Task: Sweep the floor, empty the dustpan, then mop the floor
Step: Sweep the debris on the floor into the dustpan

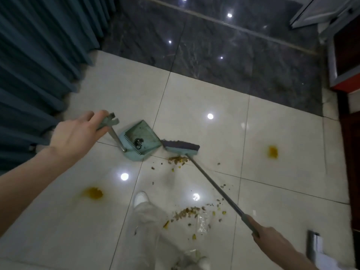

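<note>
Glossy floor [204, 98], blurred crumbs [187, 212], dustpan [143, 142] contents unclear, broom [181, 147]

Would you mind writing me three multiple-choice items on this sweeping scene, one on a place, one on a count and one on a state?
1. Where is the broom head relative to the dustpan?
A. Inside the pan
B. Just right of the pan's mouth, on the floor
C. Against the curtain

2. How many yellow stains lie on the pale tiles, apart from the crumbs?
A. Two
B. None
C. Five

3. What is the state of the dustpan?
A. Packed full of crumbs
B. Lifted off the floor and tipped upside down
C. On the floor with one small dark bit inside

Answers: 1 B, the bristles sit beside the pan's open edge. 2 A, one stain lies near the left forearm, another far right. 3 C, most crumbs remain on the tiles.
</note>
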Demonstrator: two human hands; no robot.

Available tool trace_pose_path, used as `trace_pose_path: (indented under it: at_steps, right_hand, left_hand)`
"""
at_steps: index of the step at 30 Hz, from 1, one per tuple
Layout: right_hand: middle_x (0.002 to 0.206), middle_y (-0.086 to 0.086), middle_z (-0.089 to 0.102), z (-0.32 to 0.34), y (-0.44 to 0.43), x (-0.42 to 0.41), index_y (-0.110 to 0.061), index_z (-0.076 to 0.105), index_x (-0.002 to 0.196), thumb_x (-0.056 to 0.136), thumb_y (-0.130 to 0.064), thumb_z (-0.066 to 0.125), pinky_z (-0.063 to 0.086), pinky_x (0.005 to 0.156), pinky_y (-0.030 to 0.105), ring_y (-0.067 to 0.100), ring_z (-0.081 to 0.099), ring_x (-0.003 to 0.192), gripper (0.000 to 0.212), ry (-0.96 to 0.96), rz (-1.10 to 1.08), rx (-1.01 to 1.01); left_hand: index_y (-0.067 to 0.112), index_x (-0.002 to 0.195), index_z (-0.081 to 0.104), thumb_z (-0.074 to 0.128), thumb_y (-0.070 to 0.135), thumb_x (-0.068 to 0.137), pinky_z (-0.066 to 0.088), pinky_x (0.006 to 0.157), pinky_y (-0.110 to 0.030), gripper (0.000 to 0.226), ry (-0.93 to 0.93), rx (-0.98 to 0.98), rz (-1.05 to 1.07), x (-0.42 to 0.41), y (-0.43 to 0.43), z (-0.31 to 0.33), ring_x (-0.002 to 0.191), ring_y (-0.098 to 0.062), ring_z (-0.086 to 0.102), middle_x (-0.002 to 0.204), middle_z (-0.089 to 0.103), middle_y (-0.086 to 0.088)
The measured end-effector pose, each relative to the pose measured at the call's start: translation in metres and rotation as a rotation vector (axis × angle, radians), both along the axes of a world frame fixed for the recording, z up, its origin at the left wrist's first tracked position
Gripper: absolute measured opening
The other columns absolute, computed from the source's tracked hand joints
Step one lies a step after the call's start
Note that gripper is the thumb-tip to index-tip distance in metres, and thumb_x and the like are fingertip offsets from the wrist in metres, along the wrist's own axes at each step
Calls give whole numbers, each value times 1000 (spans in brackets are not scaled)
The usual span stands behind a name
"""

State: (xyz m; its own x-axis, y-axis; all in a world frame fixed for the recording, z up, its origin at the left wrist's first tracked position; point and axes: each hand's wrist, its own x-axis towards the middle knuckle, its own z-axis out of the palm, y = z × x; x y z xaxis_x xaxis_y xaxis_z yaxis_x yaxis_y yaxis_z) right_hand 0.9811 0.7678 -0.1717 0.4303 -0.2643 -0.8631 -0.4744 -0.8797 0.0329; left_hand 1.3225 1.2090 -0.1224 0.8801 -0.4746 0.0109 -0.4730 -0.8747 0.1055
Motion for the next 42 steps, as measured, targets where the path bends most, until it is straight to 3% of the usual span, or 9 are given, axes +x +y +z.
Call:
trace_pose_path:
  at_steps: [4, 10, 14, 18, 24, 27, 34, 37, 42]
  right_hand:
    - [69, -7, 47, 26, -19, -41, -56, 8, 145, 100, -34, 39, 45, 64, 24, 5, 47, 57, 60, 16, 20, -20]
    - [80, -4, 66, 53, -42, -32, -44, 37, 143, 98, -39, 45, 49, 62, 28, 12, 61, 66, 45, -168, -38, -61]
    - [78, -1, 65, 51, -19, 31, -38, 40, 142, 101, -37, 42, 49, 58, 30, 14, 60, 63, 41, -273, -43, -82]
    - [77, 1, 60, 20, 10, 136, -30, 47, 134, 101, -35, 43, 53, 51, 32, 17, 60, 61, 34, -379, -58, -101]
    - [93, 14, 62, -35, 56, 272, -10, 56, 125, 101, -25, 41, 58, 72, 40, 31, 63, 80, 32, -439, -145, -81]
    - [81, 12, 55, -53, 75, 296, -7, 58, 122, 101, -20, 37, 55, 67, 37, 30, 58, 73, 33, -437, -170, -50]
    - [86, 14, 61, -57, 62, 216, -15, 52, 126, 102, -22, 33, 54, 56, 34, 28, 60, 69, 32, -318, -95, -72]
    - [81, 9, 59, -50, 46, 159, -20, 49, 129, 102, -23, 36, 46, 45, 28, 20, 57, 59, 30, -258, -93, -79]
    - [81, 6, 58, -40, 29, 64, -26, 40, 136, 102, -24, 37, 52, 53, 28, 19, 59, 64, 34, -207, -61, -53]
  left_hand:
    - [17, 116, 45, 59, 29, 90, 41, 39, -32, 32, 33, 46, -74, -36, -8, 7, 50, -34, 54, 84, 58, -13]
    - [20, 121, 43, 53, 35, 90, 40, 38, -31, 36, 42, 48, -36, -54, 12, 13, 53, -32, 55, 91, 60, -12]
    - [18, 121, 45, 50, 37, 89, 44, 38, -34, 38, 61, 49, -41, -52, 36, 15, 52, -32, 56, 93, 62, -12]
    - [18, 119, 47, 61, 32, 87, 34, 39, -26, 38, 71, 74, -49, -46, 60, 13, 50, -29, 54, 91, 61, -10]
    - [14, 118, 51, 53, 39, 94, 33, 41, -27, 35, 11, 84, -63, -35, 89, 7, 51, -32, 57, 90, 63, -11]
    - [10, 120, 52, 59, 34, 93, 30, 45, -26, 37, 10, 61, -50, -28, 93, 7, 52, -33, 56, 89, 63, -14]
    - [9, 120, 53, 64, 27, 86, 29, 46, -27, 40, 2, 46, -34, -33, 93, 13, 53, -35, 57, 88, 62, -14]
    - [9, 119, 53, 65, 27, 86, 28, 44, -26, 39, -16, 35, -39, -49, 84, 17, 51, -34, 55, 86, 61, -13]
    - [12, 120, 51, 63, 29, 87, 26, 44, -22, 39, -32, 8, 10, -92, 58, 28, 50, -22, 45, 88, 61, -11]
